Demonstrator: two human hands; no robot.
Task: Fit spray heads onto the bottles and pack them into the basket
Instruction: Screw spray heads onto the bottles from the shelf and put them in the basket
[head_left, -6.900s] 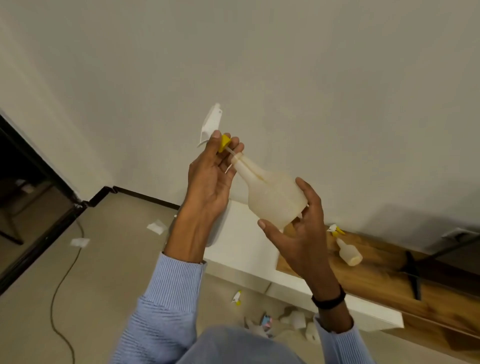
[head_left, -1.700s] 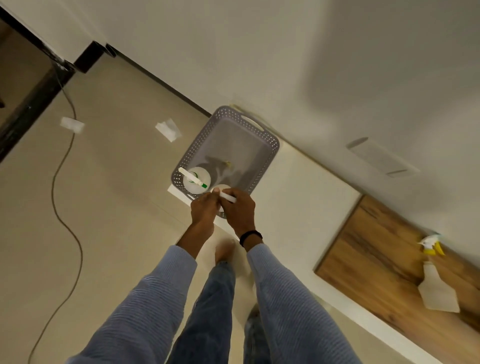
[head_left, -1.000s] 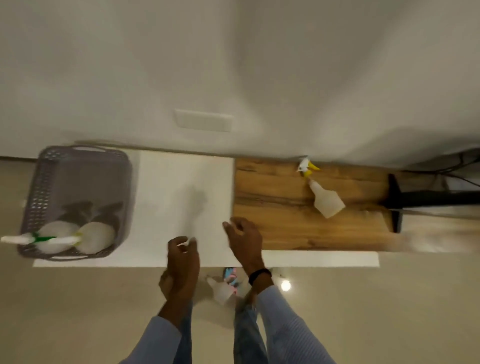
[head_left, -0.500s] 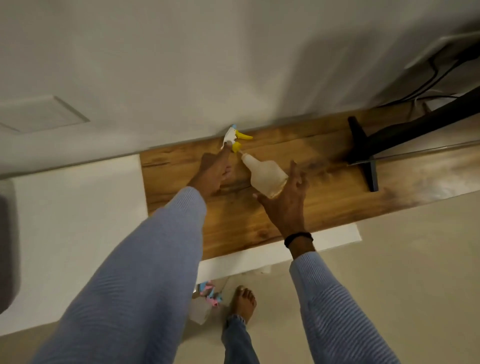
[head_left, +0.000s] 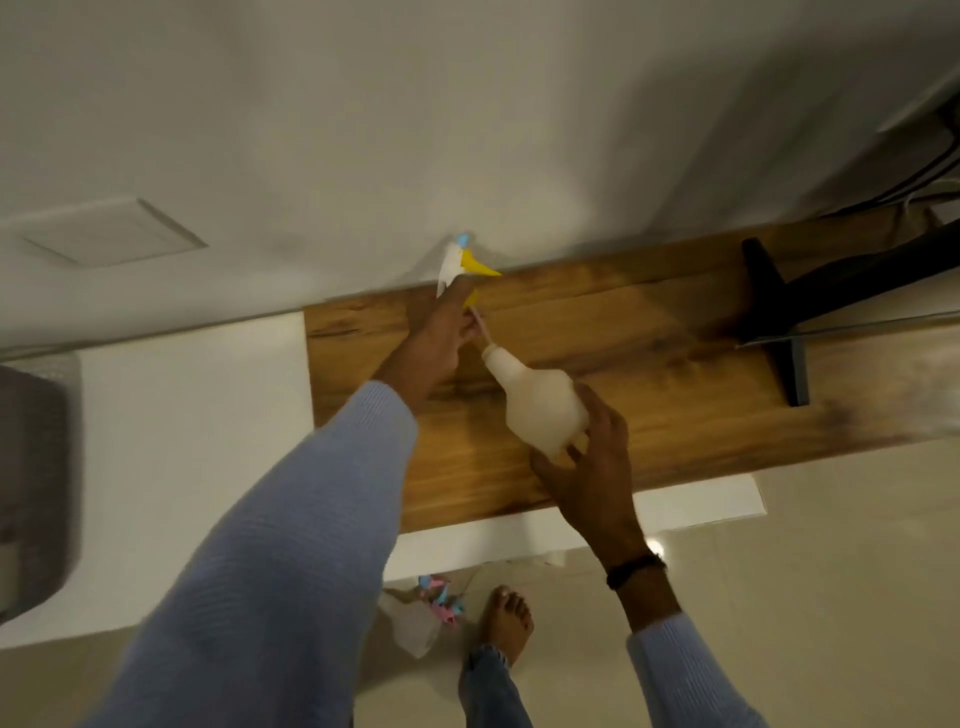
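A translucent white bottle (head_left: 540, 408) is lifted a little above the wooden shelf top (head_left: 675, 364), with my right hand (head_left: 592, 457) gripping its base. My left hand (head_left: 439, 332) holds the white spray head (head_left: 460, 265) with yellow trigger and blue nozzle tip. The head is pulled out of the neck, and its thin dip tube still runs into the bottle. The grey basket (head_left: 31, 467) shows blurred at the far left edge on the white shelf top (head_left: 192, 441).
A wall rises right behind the shelf. A black stand foot (head_left: 774, 322) and cables sit at the right on the wood. On the floor below lie another bottle (head_left: 415, 623) with a pink and blue spray head, and my bare foot (head_left: 506, 623).
Both hands have closed on the bottle and spray head on the wood and raised them. The head is now drawn away from the neck. The view has shifted slightly left.
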